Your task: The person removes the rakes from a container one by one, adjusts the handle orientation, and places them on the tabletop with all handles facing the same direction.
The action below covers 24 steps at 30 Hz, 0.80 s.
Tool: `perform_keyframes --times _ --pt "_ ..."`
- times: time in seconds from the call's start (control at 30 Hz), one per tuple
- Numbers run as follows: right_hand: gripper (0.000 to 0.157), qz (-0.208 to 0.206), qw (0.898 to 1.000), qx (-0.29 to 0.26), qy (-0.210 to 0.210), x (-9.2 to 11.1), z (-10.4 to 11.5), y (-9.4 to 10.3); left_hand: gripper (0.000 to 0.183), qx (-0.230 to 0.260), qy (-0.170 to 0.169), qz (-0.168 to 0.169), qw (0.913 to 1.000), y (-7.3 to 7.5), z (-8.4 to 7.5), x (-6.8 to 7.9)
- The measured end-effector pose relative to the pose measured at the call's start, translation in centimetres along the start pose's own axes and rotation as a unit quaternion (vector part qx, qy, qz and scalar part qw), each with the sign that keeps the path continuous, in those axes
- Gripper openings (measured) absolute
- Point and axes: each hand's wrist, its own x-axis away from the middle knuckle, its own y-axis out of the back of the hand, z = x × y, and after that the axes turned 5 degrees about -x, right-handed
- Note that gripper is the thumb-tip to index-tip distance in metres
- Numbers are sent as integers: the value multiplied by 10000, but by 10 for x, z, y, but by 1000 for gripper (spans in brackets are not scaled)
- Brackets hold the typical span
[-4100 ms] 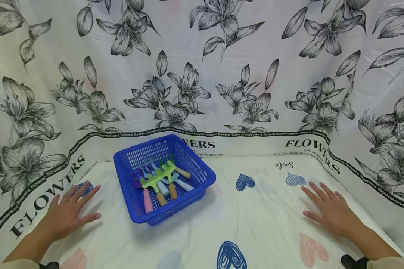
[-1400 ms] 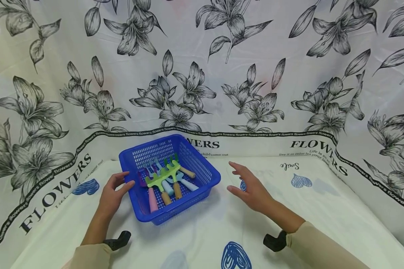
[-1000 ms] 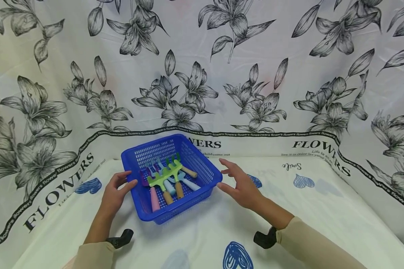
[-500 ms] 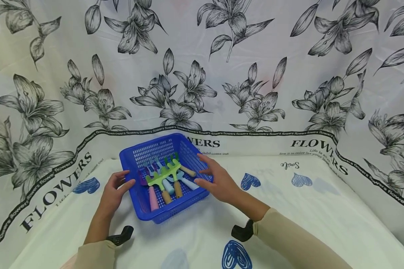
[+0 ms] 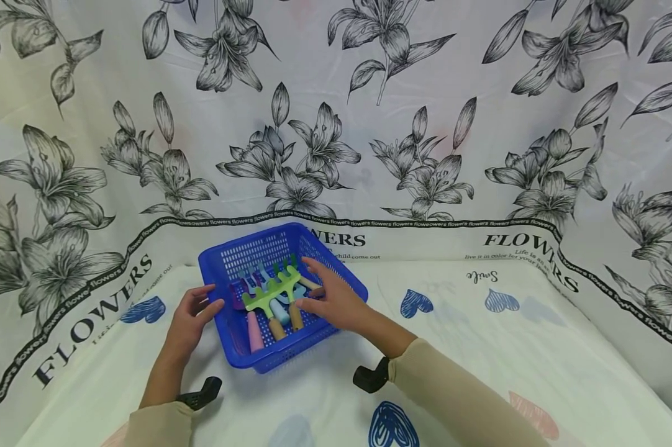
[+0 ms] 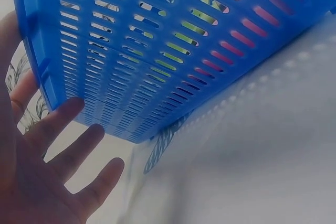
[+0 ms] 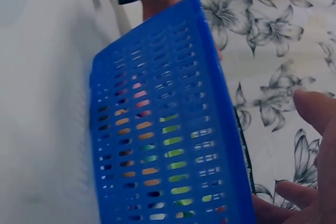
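A blue plastic basket (image 5: 291, 357) with slotted walls holds several small hand rakes. Two light green rakes (image 5: 262, 299) with wooden handles lie on top; a pink handle (image 5: 254, 334), a light blue handle (image 5: 281, 312) and purple and darker green tines show around them. My left hand (image 5: 186, 323) is at the basket's left rim, fingers spread and slightly bent; in the left wrist view, several fingers extend beside the outer wall (image 6: 126, 61). My right hand (image 5: 338, 301) hovers over the basket's right side, thumb and fingers apart, with nothing visible between them. It hides part of the rakes.
The basket stands on a white cloth (image 5: 325, 403) printed with hearts. Behind rises a white curtain (image 5: 369, 124) with black lily drawings. A black wrist mount (image 5: 202, 394) sits below the left hand, and another black mount (image 5: 371, 375) below the right.
Both hands came in from the sides to the basket. My right hand then moved left, past the right rim, over the rakes. In the last second the left hand has barely moved.
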Motion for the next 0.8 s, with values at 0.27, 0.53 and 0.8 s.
perform_keyframes --times 0.27,0.53,0.8 --pt "79 235 9991 233 -254 -20 -2 -4 66 107 -15 106 9999 1 -3 0" --pt "79 672 9970 86 -383 -36 -6 -9 68 275 87 231 9993 2 0 -1" --pt "75 1181 9893 350 -778 -49 -11 -13 69 265 154 209 9993 1 -4 -2"
